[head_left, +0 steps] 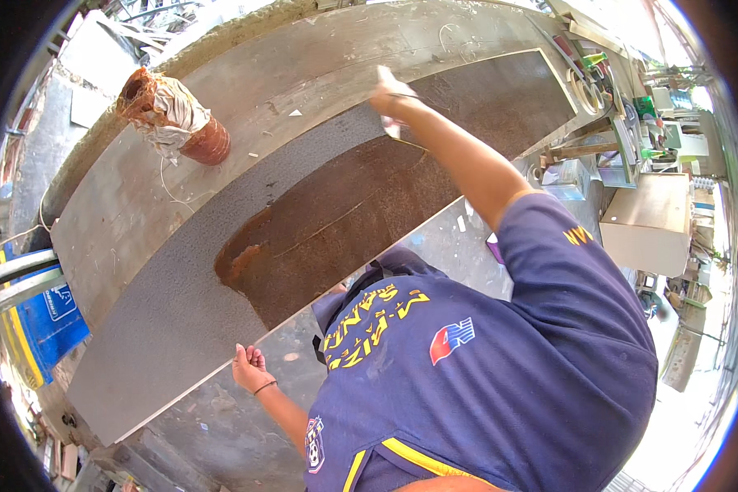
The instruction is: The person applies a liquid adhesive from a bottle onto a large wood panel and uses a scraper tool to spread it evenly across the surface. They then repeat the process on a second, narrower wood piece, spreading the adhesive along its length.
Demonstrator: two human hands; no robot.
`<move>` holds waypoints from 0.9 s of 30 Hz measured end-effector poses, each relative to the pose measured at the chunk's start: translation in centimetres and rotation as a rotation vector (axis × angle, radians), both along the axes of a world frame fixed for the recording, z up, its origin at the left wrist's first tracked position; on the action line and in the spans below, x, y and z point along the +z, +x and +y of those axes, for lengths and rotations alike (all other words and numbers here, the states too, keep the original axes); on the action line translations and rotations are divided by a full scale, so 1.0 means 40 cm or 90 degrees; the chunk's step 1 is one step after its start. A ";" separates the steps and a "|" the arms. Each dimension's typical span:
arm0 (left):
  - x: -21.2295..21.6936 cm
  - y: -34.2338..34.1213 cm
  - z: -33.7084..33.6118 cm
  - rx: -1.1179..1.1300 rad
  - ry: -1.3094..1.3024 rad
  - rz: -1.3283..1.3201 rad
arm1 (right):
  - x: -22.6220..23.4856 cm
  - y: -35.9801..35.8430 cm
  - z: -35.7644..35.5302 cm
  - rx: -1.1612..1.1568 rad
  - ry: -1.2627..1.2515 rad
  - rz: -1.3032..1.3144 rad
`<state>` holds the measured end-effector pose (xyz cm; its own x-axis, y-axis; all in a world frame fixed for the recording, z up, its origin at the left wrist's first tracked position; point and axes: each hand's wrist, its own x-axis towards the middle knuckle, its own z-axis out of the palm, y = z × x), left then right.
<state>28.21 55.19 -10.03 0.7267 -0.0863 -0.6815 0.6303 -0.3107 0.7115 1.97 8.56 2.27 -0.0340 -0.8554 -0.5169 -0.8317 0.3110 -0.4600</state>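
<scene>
A long grey board (164, 303) lies across the worktable, with a wet brown glue-like layer (328, 238) spread over its middle and right part. Over the far edge of the board, my right hand (392, 94) is closed on a flat spreader (393, 128), mostly covered by the fingers and blurred. My left hand (252, 371) hangs at the near edge of the board, its fingers loosely curled with nothing visible in them. Beyond the board stands a brown-stained can (205, 142), its upper part wrapped in whitish, crusted material.
The worktable (303, 78) has a raised far rim and small scraps on it. A blue bin (49, 324) stands at the left. At the right are rolls of tape (584, 92), a green bottle (594, 60) and a pale box (648, 221) among clutter.
</scene>
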 end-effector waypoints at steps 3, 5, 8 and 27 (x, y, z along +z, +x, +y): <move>0.001 0.011 -0.017 -0.038 0.008 -0.002 | -0.197 0.042 -0.131 0.198 -0.098 0.058; 0.000 0.016 -0.004 -0.041 0.006 0.001 | -0.234 0.027 -0.178 0.170 -0.031 -0.063; -0.011 0.018 0.015 -0.018 0.008 0.003 | -0.136 -0.079 -0.105 0.115 -0.003 0.011; -0.030 0.017 0.015 -0.051 -0.057 -0.031 | -0.109 0.112 0.062 0.230 -0.152 0.157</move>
<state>28.89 55.80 -11.25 0.7472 -0.2043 -0.6324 0.5699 -0.2923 0.7679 6.45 11.04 -2.08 0.1899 -0.9286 -0.3188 -0.9597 -0.1070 -0.2600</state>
